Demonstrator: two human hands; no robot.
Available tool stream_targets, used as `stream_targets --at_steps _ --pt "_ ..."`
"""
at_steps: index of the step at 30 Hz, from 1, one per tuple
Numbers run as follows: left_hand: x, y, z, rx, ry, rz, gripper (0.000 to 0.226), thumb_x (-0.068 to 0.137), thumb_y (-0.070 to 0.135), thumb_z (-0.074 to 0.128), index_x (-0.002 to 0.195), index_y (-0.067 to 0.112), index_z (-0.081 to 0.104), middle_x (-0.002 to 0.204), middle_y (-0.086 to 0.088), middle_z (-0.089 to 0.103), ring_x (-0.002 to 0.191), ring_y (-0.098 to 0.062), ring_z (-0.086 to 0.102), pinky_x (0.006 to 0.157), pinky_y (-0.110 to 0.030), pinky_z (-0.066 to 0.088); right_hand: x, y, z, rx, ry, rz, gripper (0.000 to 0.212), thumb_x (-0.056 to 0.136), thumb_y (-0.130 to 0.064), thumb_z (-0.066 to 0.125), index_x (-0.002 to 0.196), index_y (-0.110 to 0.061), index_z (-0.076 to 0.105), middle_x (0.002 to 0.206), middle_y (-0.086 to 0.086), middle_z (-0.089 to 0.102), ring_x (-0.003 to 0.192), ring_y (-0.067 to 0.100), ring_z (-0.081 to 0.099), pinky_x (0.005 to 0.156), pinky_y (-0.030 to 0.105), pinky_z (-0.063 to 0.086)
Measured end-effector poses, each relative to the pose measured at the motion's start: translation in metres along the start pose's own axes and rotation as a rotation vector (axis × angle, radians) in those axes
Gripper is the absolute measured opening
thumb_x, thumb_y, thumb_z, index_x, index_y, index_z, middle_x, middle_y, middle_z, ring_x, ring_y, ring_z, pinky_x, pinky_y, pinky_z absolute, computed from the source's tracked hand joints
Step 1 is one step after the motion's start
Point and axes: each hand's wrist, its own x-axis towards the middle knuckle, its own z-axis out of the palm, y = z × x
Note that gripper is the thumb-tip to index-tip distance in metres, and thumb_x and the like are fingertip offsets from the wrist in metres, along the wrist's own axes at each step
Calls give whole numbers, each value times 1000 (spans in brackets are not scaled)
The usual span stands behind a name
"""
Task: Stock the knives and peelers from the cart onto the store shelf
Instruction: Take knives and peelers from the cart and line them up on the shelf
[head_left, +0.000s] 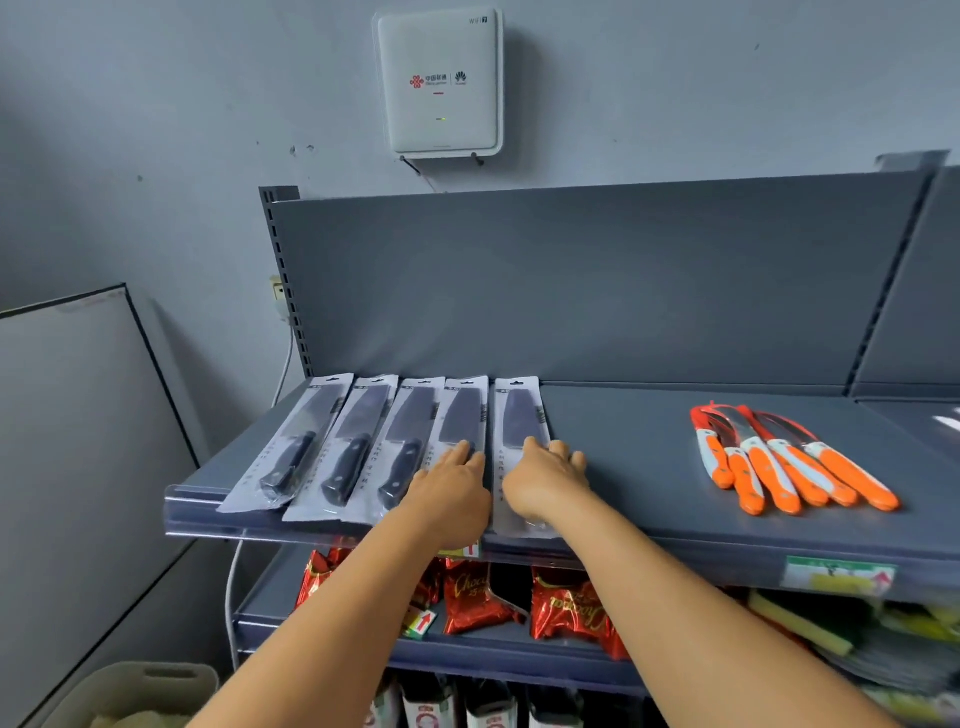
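Several packaged black-handled kitchen knives lie side by side on the left of the grey top shelf. My left hand rests flat on the fourth knife pack, fingers straight. My right hand lies on the fifth, rightmost knife pack, fingers spread over its handle end. A bunch of orange-handled knives lies loose on the right of the same shelf, apart from both hands.
A white router box hangs on the wall above. Red snack bags fill the shelf below. A beige bin stands at the lower left, and a grey board leans on the wall at left.
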Motion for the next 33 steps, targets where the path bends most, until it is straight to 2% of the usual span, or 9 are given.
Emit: stream_targets --at_steps 4,7,9,13,20,25,29,33 --pt "-4 2 -2 28 47 17 50 103 28 26 148 8 20 159 -5 12 144 -26 18 114 -46 21 -4 7 -9 -19 -55 -91 51 99 -30 24 149 -19 21 156 5 18 140 31 16 111 41 25" --pt "-7 10 -2 44 91 62 54 103 36 23 151 10 17 160 -4 11 148 -23 7 116 -44 15 -12 17 -18 -32 10 -148 50 101 -34 17 149 -20 22 158 0 18 143 26 19 114 40 22" --pt "-8 23 -4 83 120 109 56 102 37 25 151 11 18 158 -4 17 147 -22 9 116 -42 16 -18 29 -26 -62 74 -177 49 101 -32 17 148 -17 26 156 1 25 142 23 23 112 39 22" --pt "-7 61 -8 125 227 235 53 100 41 32 145 12 31 145 -3 39 136 -21 31 111 -38 28 -31 65 -47 -110 154 -184 50 102 -31 19 149 -16 26 156 2 25 143 21 21 114 38 18" --pt "14 150 9 -8 201 350 56 99 41 40 146 14 30 145 -6 40 133 -24 37 107 -35 34 -28 155 -88 -208 260 -92 51 99 -42 35 145 -21 32 152 -1 33 139 24 28 113 38 22" --pt "48 202 33 -47 119 326 50 97 34 44 143 17 34 138 -7 44 125 -27 44 101 -37 39 -6 213 -107 -280 234 -143 43 94 -46 39 134 -31 40 145 -5 37 134 23 33 110 43 26" --pt "74 228 53 -39 76 268 48 99 31 37 145 19 29 127 -5 47 114 -28 50 93 -38 44 12 241 -112 -304 145 -248 43 96 -45 36 137 -33 39 147 -6 34 137 21 29 111 42 23" --pt "85 247 62 -114 52 166 45 103 39 25 137 16 43 138 -4 43 116 -26 52 97 -38 44 27 263 -124 -312 88 -317 51 97 -40 42 145 -31 29 156 -7 22 144 22 20 118 44 15"
